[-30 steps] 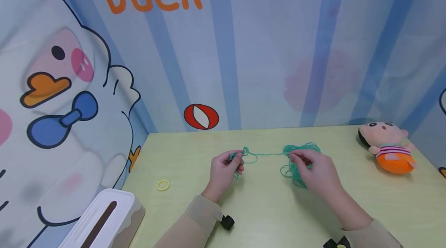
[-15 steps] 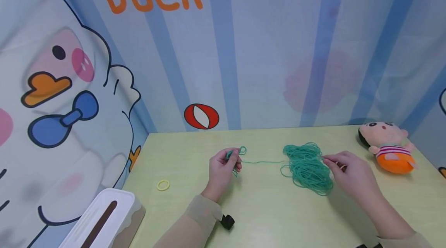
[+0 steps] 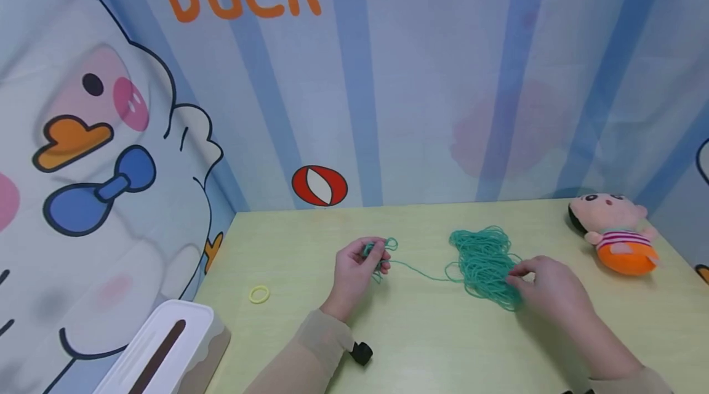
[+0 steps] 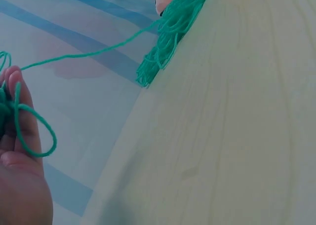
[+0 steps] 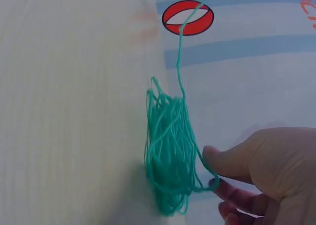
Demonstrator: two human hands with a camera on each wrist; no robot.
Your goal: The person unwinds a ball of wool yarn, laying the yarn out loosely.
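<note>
A loose skein of green yarn (image 3: pixel 486 268) lies on the table in the head view. My left hand (image 3: pixel 357 271) holds a small bunch of the same yarn between thumb and fingers, with a loop sticking up past the fingertips. In the left wrist view another loop of yarn (image 4: pixel 53 141) hangs from that hand (image 4: pixel 22 170). One slack strand runs from the bunch to the skein. At the skein's right edge, my right hand (image 3: pixel 545 286) pinches at a strand. The right wrist view shows a yarn loop (image 5: pixel 210 185) at the thumb and forefinger of this hand (image 5: pixel 271 175).
A plush doll (image 3: pixel 623 234) with an orange bottom lies at the table's far right. A yellow ring (image 3: pixel 259 294) rests on the left. A white-lidded box (image 3: pixel 166 345) with a brown slot stands at the front left. A printed cloth (image 3: pixel 421 74) hangs behind the table (image 3: pixel 421 345).
My right hand moved right across the skein, then slightly down and back toward its edge. The strand between the hands went from taut to slack. The left hand barely moved.
</note>
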